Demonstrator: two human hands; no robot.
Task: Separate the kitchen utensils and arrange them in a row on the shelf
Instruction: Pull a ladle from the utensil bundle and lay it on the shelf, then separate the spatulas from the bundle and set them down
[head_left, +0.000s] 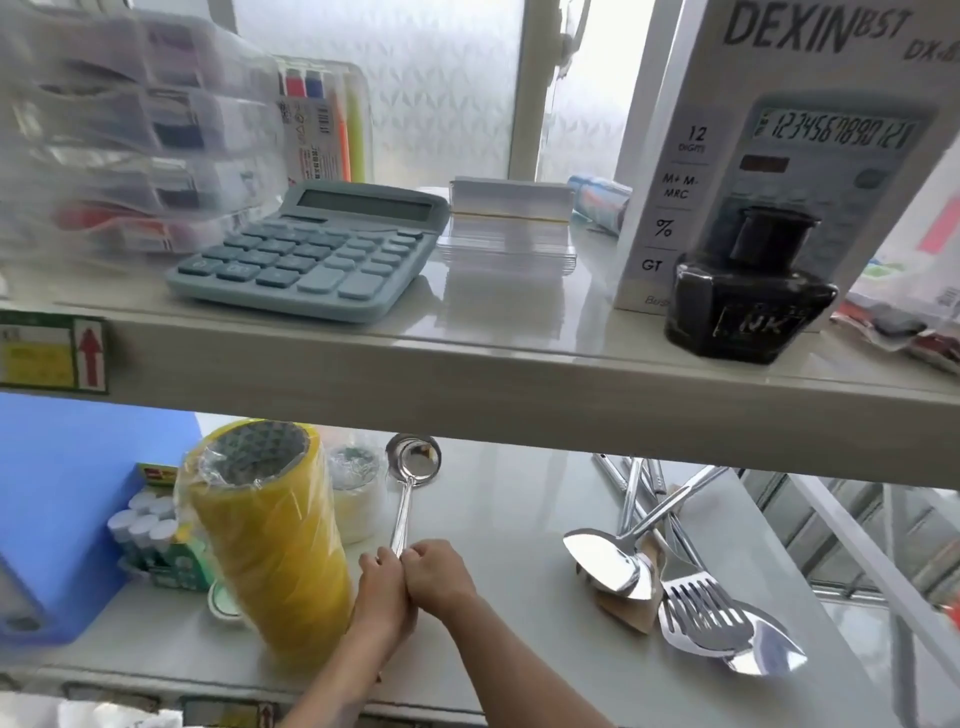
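On the lower shelf, both hands' fingers pinch the ladle handle's near end, its length running straight away from them, bowl farthest.

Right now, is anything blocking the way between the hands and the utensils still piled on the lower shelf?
Nothing visible does. Both hands, left hand and right hand, hold the ladle handle; bare shelf lies between them and the pile of utensils to the right.
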